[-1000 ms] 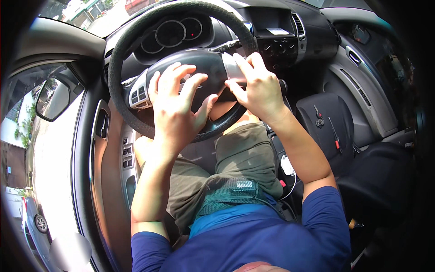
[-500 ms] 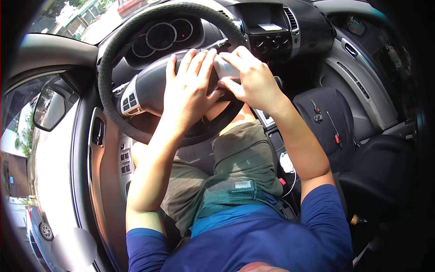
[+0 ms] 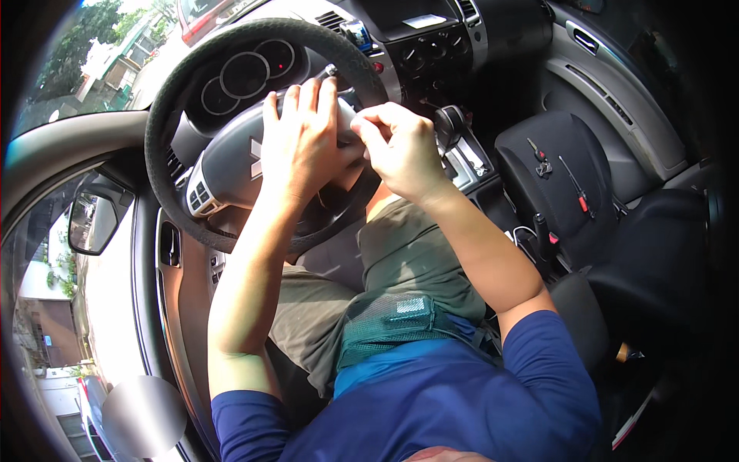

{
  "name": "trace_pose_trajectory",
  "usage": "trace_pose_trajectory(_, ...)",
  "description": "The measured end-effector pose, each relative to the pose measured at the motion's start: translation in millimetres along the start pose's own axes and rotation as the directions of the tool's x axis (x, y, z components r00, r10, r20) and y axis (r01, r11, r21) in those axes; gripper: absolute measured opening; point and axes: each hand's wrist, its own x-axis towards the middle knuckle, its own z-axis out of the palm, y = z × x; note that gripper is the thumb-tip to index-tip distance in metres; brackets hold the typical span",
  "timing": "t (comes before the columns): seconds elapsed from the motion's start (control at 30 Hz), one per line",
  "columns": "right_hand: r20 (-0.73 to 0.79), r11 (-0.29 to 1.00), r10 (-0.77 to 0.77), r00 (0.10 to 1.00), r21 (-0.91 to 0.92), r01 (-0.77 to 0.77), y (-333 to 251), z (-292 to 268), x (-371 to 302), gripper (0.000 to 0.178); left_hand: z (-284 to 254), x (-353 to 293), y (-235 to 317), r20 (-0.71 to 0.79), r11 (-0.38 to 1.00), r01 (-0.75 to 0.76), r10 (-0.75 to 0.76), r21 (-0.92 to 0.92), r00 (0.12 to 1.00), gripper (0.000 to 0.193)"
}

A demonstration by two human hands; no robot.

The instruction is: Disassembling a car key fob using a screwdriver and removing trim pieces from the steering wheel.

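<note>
Steering-wheel hub (image 3: 231, 166), busy at its right edge

The hub sits within the steering wheel (image 3: 258, 29). Compared with a second ago, the left hand (image 3: 302, 150) is flatter, its fingers extended over the hub and grasping nothing; whether the palm bears on it, I cannot tell. The right hand (image 3: 400, 150) changes from a broad hold at the silver trim to a narrower curl, thumb drawn toward forefinger at the hub's right edge; whether they pinch anything is unclear. Both hands now crowd that edge, so attention seems concentrated there.

Beyond the gear lever (image 3: 450, 123), the passenger seat (image 3: 573, 135) carries keys (image 3: 543, 167) toward its left edge and a screwdriver (image 3: 583, 203) nearer its middle, handle toward the rear edge. Outside the door window, a side mirror (image 3: 92, 223) catches daylight.
</note>
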Motion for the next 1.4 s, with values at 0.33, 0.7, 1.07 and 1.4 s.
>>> trace_pose_trajectory(0.33,-0.03,0.984,0.164,0.986,0.076,-0.161,41.6,-22.2,-8.9,0.053,-8.6,7.2,6.7,0.093,0.995,-0.057,0.049,0.084,0.994,0.088)
trace_pose_trajectory(0.7,0.334,0.66,0.23,0.914,0.637,-0.399,61.6,1.6,8.5,0.051,-5.5,6.2,4.0,0.11,0.995,-0.056,0.046,0.086,0.993,0.102)
trace_pose_trajectory(1.07,0.134,0.814,0.234,0.963,0.514,-0.269,54.1,8.4,13.2,0.048,-0.2,-6.3,-1.1,0.036,0.998,-0.01,0.008,0.062,0.999,0.102)
trace_pose_trajectory(1.4,0.133,0.988,-0.079,0.988,0.143,0.06,49.0,-15.1,62.4,0.077,-5.3,-0.5,1.0,0.057,0.999,-0.008,0.01,-0.047,0.998,0.087)
